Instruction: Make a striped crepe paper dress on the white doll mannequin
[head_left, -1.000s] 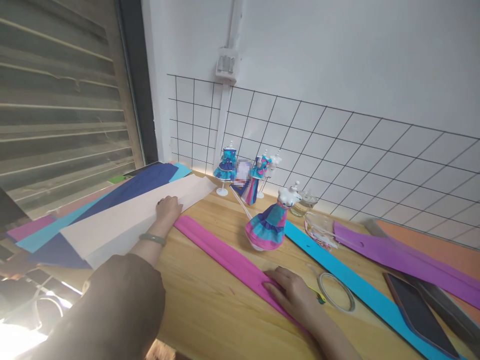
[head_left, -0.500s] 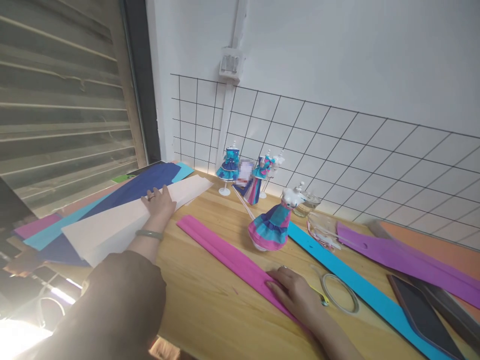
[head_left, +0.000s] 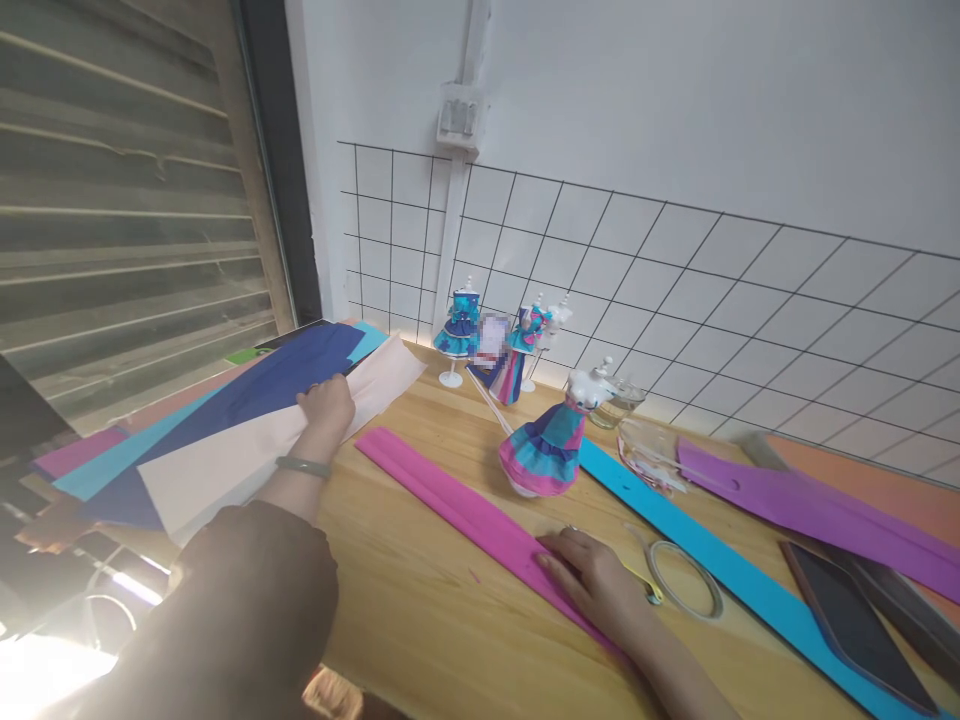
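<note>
My left hand has its fingers curled over a pale pink sheet, whose far end bends up a little. Under that sheet lies a fan of dark blue and light blue sheets. My right hand rests on a folded magenta strip, fingers loosely bent, thumb along the strip. Behind the strip stands a small mannequin in a blue, teal and pink ruffled dress. Yellow-handled scissors, mostly hidden, and a roll of tape lie beside my right hand.
Small dressed mannequins stand at the back by the wire grid. A long blue strip, a phone, a purple sheet and a glass bowl are on the right.
My left hand has closed on the pale pink sheet and drawn it slightly to the right, its far end now bending. My right hand stays on the magenta strip.
</note>
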